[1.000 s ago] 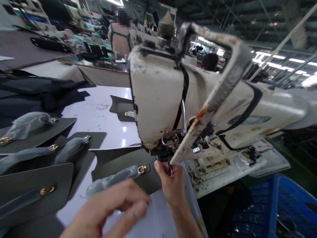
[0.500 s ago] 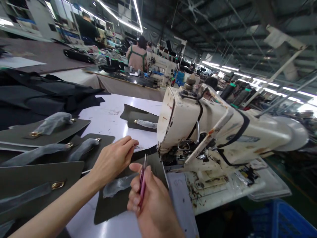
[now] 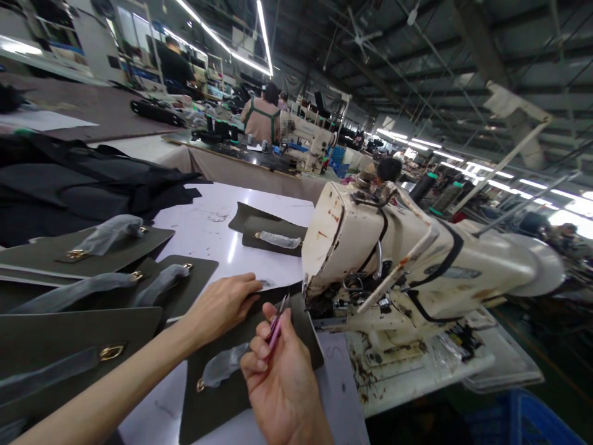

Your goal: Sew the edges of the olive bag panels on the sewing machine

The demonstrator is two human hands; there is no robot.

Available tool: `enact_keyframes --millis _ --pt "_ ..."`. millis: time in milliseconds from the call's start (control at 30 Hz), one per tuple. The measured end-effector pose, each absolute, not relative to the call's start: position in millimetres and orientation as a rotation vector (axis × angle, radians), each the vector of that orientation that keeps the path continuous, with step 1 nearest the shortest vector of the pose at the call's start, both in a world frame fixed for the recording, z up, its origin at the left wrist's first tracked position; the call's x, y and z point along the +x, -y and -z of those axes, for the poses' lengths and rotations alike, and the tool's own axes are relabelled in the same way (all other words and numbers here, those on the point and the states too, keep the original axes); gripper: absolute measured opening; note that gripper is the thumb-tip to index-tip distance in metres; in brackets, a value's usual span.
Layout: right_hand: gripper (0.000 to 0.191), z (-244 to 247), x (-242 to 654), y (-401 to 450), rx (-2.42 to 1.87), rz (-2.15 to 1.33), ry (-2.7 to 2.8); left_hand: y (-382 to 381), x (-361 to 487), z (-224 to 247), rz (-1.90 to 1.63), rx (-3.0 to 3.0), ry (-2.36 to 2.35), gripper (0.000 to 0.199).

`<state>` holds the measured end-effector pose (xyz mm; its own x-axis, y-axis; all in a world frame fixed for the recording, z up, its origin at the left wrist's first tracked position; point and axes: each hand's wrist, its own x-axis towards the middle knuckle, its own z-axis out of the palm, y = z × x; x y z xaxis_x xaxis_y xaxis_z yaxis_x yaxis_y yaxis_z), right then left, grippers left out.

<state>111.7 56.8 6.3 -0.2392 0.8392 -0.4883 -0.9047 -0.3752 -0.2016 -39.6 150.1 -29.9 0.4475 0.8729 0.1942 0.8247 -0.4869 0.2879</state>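
Observation:
My right hand [image 3: 285, 371], palm up with curled fingers, holds small pink-handled snips [image 3: 277, 330], their metal tips pointing up. To its left, my left hand [image 3: 227, 307] reaches over the far edge of a dark olive panel [image 3: 204, 411], fingers bent together; whatever they grip is hidden. The panel carries a plastic-wrapped handle [image 3: 225, 364] with a gold-coloured buckle, and its right part lies beside the needle area of a worn cream sewing machine [image 3: 324, 241].
More olive panels [image 3: 69, 330] with wrapped handles lie at the left, another [image 3: 273, 238] behind my hands on the white work surface [image 3: 199, 213]. Black fabric [image 3: 78, 179] is piled at the back left. A blue crate [image 3: 532, 420] stands low right. People sit farther back.
The view has shifted slightly. My right hand has turned its palm more upward, and the snips' blades now show apart. More of the near handle and its buckle is visible.

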Motion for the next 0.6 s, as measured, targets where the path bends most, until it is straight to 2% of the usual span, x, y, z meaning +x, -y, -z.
enact_keyframes --millis 133,333,467,600 --pt "0.042 -9 105 -62 -0.594 -1.874 -0.194 -137 -40 21 -0.767 2.489 -1.766 0.031" --pt "0.049 -8 101 -72 -0.523 -1.836 -0.226 -120 -43 12 -0.956 2.609 -1.743 0.026" --pt "0.048 -8 103 -78 -0.497 -1.812 -0.23 -117 -48 11 -0.83 2.664 -1.75 0.029" --pt "0.039 -3 104 -71 -0.497 -1.821 -0.149 -135 -46 -6 -0.526 2.74 -1.89 0.031"
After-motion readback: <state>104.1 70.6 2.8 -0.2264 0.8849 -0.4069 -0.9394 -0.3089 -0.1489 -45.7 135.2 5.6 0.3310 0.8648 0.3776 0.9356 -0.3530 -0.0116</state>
